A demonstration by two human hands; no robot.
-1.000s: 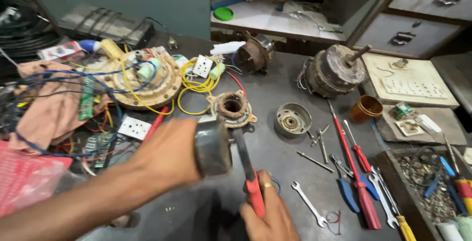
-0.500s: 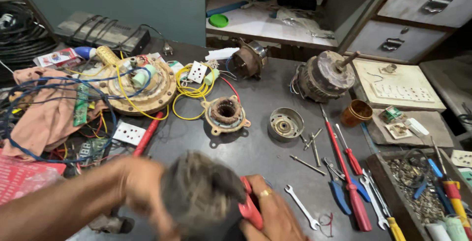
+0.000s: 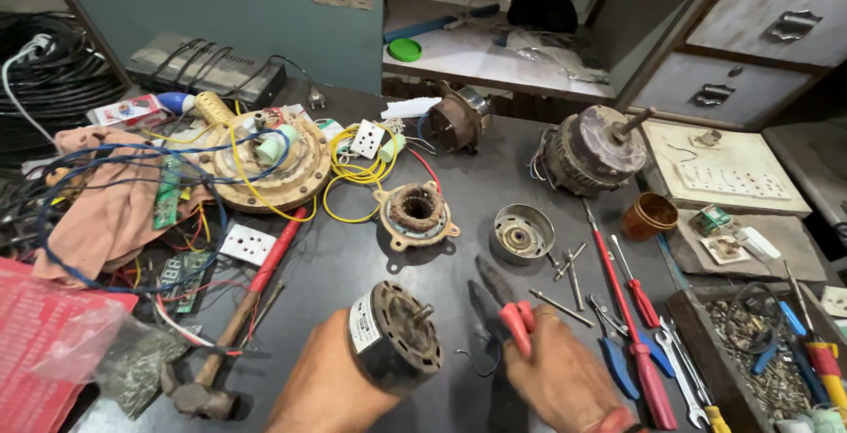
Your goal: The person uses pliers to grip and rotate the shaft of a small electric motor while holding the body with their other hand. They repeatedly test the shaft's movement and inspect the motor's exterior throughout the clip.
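— Dark desk [image 3: 353,265], cluttered from edge to edge. What's nearest the bottom of the frame?

— Left hand [image 3: 322,389], wrapped around a small black motor [image 3: 394,338] at lower centre, shaft end tipped up. Right hand [image 3: 565,380] beside it, closed on red-handled pliers [image 3: 503,301] whose jaws stand a little apart and point up-frame, touching nothing.

— So how far along does it look?

— My guess is midway through a teardown. The held motor seems whole, its end cover on. Just above it, though, lie loose bolts [image 3: 565,296], a round metal end cap [image 3: 520,232] and a copper-wound stator [image 3: 416,212], all separate.

— And further up?

— Red screwdrivers [image 3: 618,301] at the right, a hammer [image 3: 225,345] lower left, a large winding disc [image 3: 265,164] with yellow wire at upper left, and two more rusty motors [image 3: 584,149] near the far edge, untouched as far as I can tell.
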